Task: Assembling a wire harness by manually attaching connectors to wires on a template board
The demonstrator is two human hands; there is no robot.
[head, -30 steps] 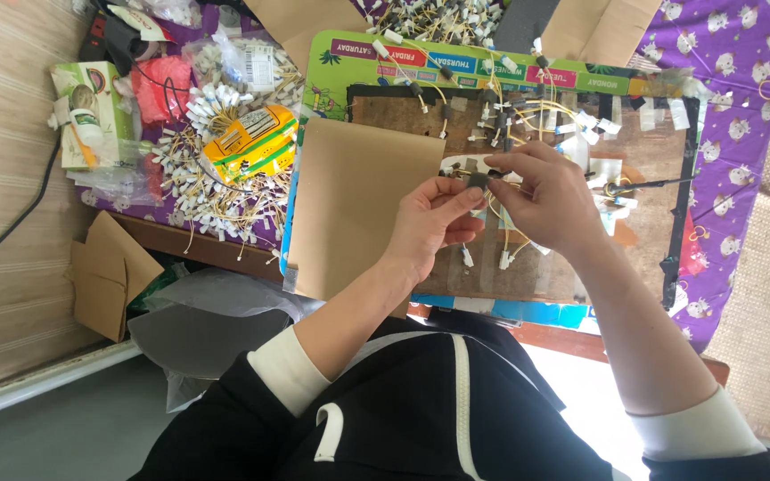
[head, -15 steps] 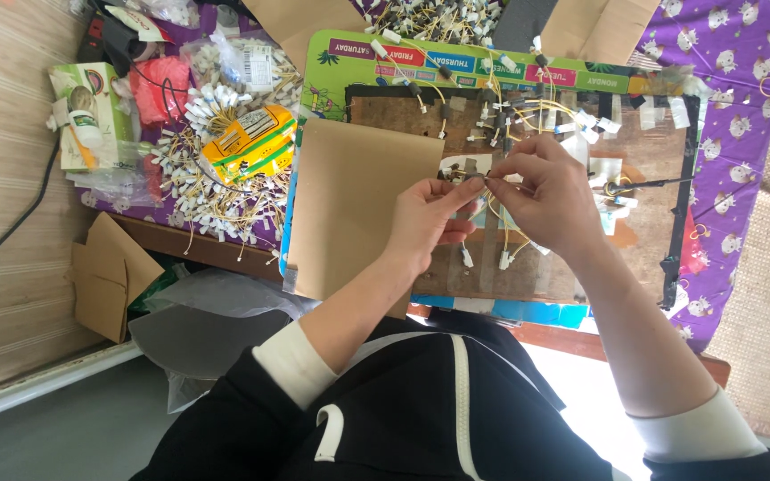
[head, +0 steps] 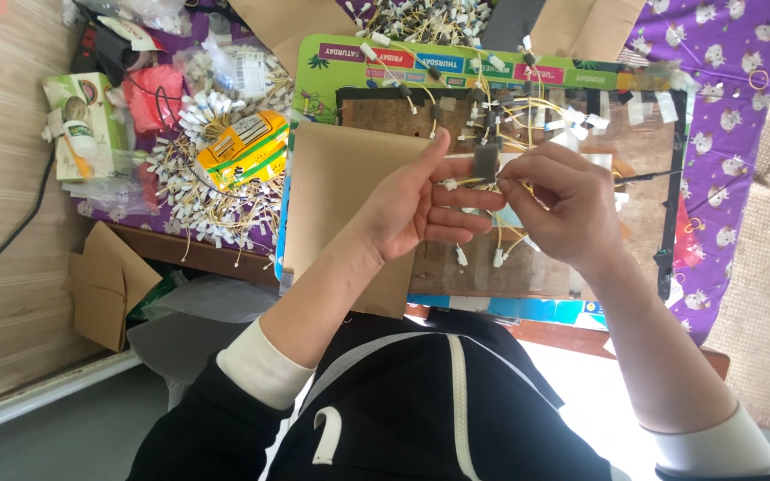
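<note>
Fingers: left hand [head: 412,209] pinches a small dark grey block [head: 486,161] between thumb and forefinger, closed on it; right hand [head: 559,209] has its fingertips pinched shut on a thin yellow wire [head: 517,183] just beside the block.
Grip advice: judging by how close the two pinches sit, keep the block steady in the left fingers and let only the right fingertips move, feeding the wire end straight at the block.
Below the fingers: loose yellow wires with white ends [head: 498,256] hang over a worn brown board [head: 528,267]; keep them from snagging.
Left of the fingers: plain cardboard sheet [head: 340,205] lies under the left palm.
Beyond the fingers: more wired blocks [head: 492,107] are taped on the board's top edge; a green calendar mat [head: 349,53] shows past it.
Far left: pile of spare white-ended wires [head: 198,191] around a yellow packet [head: 247,147], well apart.
</note>
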